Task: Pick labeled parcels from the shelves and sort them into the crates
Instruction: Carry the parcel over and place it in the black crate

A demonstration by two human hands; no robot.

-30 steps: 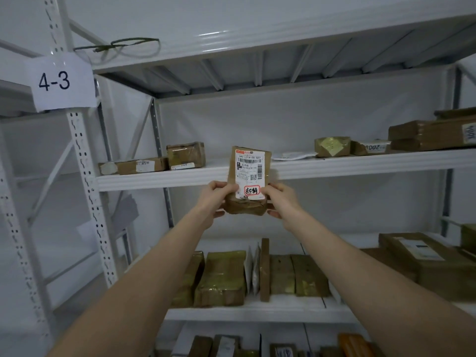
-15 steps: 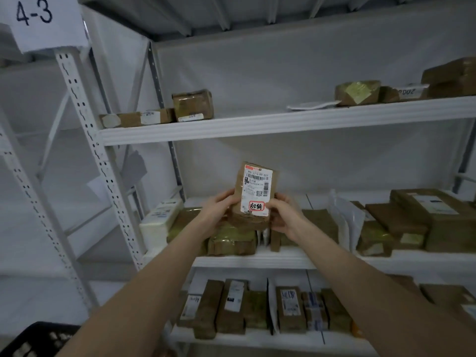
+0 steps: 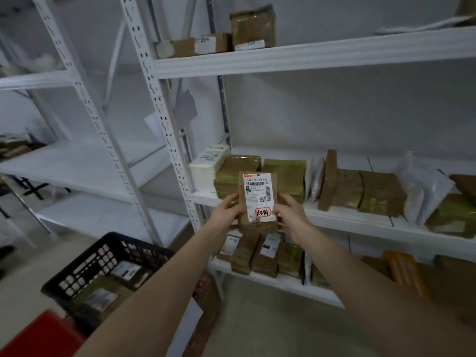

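A brown labeled parcel (image 3: 258,202) is held upright in mid-air in front of the middle shelf (image 3: 347,222), its white label with a red-ringed mark facing the camera; the left hand (image 3: 228,211) grips its left edge and the right hand (image 3: 291,212) its right edge, the fingers of both curled round the parcel. Behind it on that shelf lie taped brown parcels (image 3: 286,173), a white box (image 3: 208,163) and pale pouches (image 3: 425,191); more parcels (image 3: 265,256) stand on the lower shelf, partly hidden by the held one. Two boxes (image 3: 252,27) sit on the top shelf. A white perforated upright (image 3: 164,119) stands between the shelf bay and a black crate (image 3: 77,276) on the floor, low to the left, with labeled parcels inside; the left forearm covers its right corner; a red crate (image 3: 38,336) shows at the bottom left, blurred.
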